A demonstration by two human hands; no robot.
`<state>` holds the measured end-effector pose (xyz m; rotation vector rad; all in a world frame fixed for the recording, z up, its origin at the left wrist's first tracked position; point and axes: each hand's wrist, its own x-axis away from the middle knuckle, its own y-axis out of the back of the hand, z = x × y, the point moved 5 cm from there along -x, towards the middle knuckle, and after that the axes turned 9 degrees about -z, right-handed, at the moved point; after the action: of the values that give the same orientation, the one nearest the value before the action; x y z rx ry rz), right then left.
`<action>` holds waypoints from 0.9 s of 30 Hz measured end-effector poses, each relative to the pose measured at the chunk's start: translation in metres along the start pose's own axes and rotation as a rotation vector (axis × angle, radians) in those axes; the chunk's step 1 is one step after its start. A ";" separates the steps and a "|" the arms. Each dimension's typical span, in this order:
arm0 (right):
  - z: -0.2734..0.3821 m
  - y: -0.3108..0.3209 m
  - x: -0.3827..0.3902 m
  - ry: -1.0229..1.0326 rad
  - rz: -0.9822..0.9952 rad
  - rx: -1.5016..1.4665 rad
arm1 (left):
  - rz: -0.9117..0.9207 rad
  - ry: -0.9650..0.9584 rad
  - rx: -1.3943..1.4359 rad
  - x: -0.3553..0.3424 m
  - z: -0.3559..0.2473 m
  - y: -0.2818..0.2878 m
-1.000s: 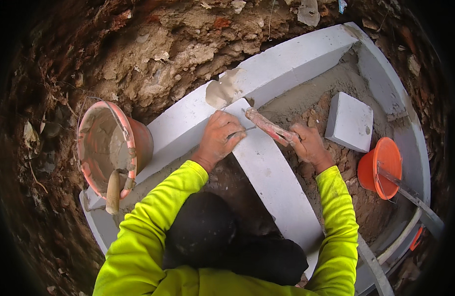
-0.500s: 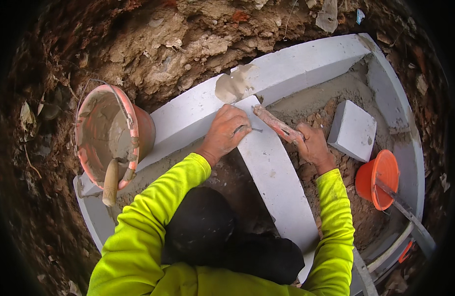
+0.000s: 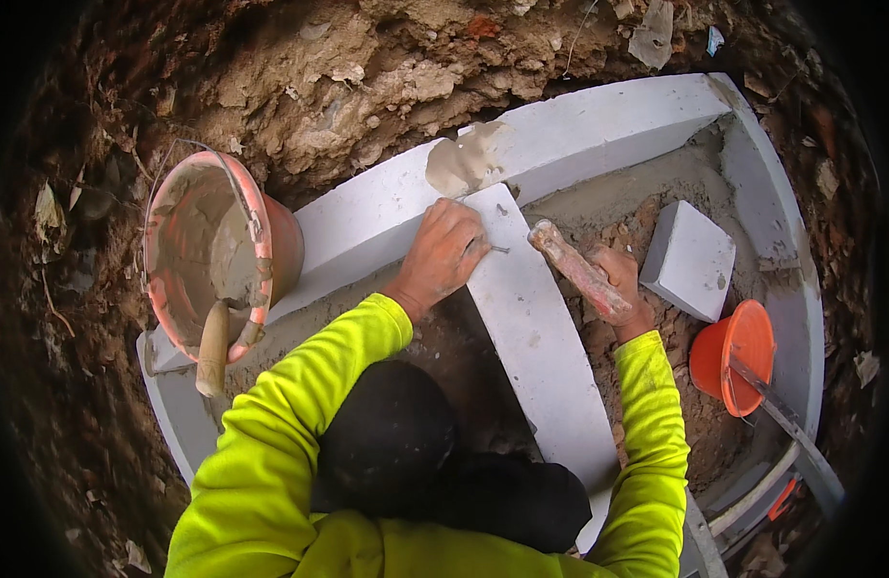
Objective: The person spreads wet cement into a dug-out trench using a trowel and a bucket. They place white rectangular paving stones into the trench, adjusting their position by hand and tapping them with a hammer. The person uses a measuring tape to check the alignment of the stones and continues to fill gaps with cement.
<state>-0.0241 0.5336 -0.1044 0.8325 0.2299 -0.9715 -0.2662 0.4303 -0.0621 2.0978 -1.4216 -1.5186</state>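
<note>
My left hand [image 3: 444, 255] rests on the near end of a long white block [image 3: 536, 347] that runs toward me, and its fingers pinch a thin metal pin [image 3: 498, 249] against the block's top. To the right of the block, my right hand [image 3: 626, 284] grips a mortar-stained wooden tool handle [image 3: 568, 258]. The handle slants up and left toward the pin, and its head is hidden. A curved wall of white blocks [image 3: 579, 140] runs behind, with a smear of grey mortar [image 3: 464, 162] on top where the long block meets it.
An orange bucket [image 3: 257, 241] of grey mortar stands on the wall at left, a wooden trowel handle [image 3: 211, 352] sticking out. A loose white block [image 3: 690, 260], a small orange tub [image 3: 733, 356] and a long metal tool [image 3: 786, 429] lie at right. Raw earth surrounds the pit.
My right hand has drawn the wooden handle a little to the right, off the top of the long block. My left hand stays on the block.
</note>
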 end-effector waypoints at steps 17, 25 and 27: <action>-0.005 -0.008 -0.017 -0.091 0.089 0.132 | 0.036 0.027 -0.035 0.002 -0.001 -0.001; 0.014 0.000 -0.030 -0.065 0.066 0.146 | 0.020 0.008 -0.028 0.000 -0.001 -0.002; 0.026 -0.006 -0.040 -0.195 0.226 0.318 | 0.026 0.028 -0.035 0.006 0.003 0.002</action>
<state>-0.0565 0.5390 -0.0686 1.0218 -0.1889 -0.8799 -0.2695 0.4254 -0.0662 2.0641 -1.3963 -1.4876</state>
